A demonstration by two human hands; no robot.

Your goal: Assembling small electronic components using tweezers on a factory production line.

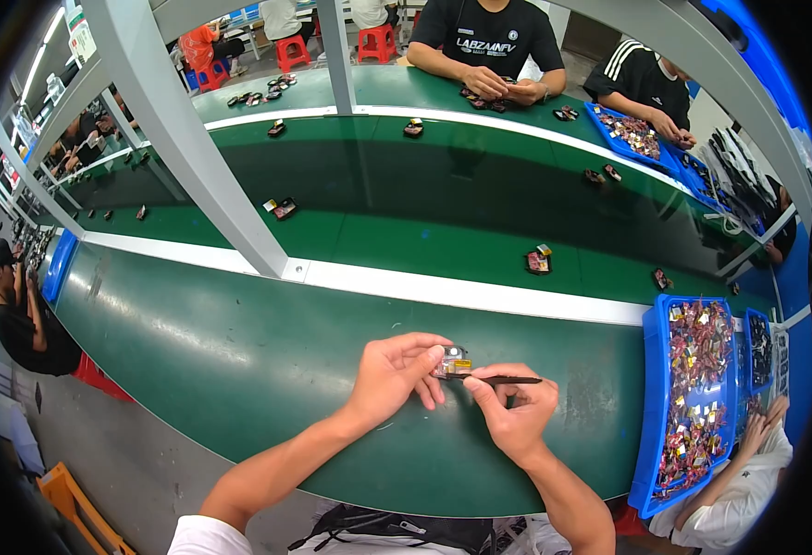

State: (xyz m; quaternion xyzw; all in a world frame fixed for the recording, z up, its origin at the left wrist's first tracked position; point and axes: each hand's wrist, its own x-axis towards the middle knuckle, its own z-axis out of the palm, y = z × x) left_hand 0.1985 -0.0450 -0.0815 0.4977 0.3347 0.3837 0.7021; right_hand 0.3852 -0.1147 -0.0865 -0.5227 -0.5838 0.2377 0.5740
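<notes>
green bench [239, 342] runs under both hands, with a darker conveyor belt [443, 213] beyond a white rail. a small part [452, 362], silver and yellow, sits pinched between the left hand's [392, 375] thumb and fingers, held just above the bench near its front edge. the right hand [514, 412] lies just right of it, closed narrow on a thin dark tool [503, 379]. the tool's long axis runs level, left to right, its tip touching the part's right side. both hands are equally close and meet at the part. a blue tray [651, 407] of mixed small pieces stands well apart to the right, and more parts ride the belt.
</notes>
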